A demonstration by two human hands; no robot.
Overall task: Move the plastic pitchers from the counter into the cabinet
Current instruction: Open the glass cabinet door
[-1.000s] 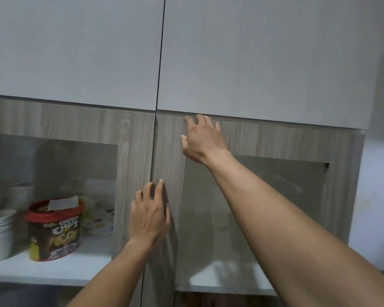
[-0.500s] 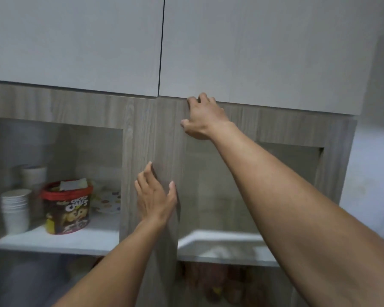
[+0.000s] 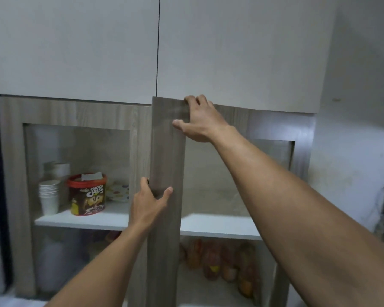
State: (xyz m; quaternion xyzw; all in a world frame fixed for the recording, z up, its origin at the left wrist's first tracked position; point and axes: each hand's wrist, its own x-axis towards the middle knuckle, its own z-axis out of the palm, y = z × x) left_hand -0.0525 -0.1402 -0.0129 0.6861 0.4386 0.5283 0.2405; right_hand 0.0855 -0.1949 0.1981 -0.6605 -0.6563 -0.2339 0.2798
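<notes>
Nearest me, the left hand sits low on the right cabinet door, fingers curled round its free left edge and thumb spread flat on the wood face. Higher up, the right hand is hooked over the door's top edge, fingertips out of sight behind it, thumb pressed on the front. Both hands have hold of nothing but the door.

The door stands slightly ajar, its edge proud of the left cabinet door, which is shut. The step in hand looks like swinging it open. To do that well, I'd pull evenly with both hands so the panel doesn't twist on its hinges, and keep the elbows out of the arc. The glass pane calls for a steady pull, not a yank.

Behind the left pane sit a stack of paper cups, a Choco Chips tub and a dotted plate on the white shelf; its right half looks bare, so that seems the spot for loading. Blurred packets lie below.

No plastic pitchers are in view and neither is the counter, so none has gone in yet.
</notes>
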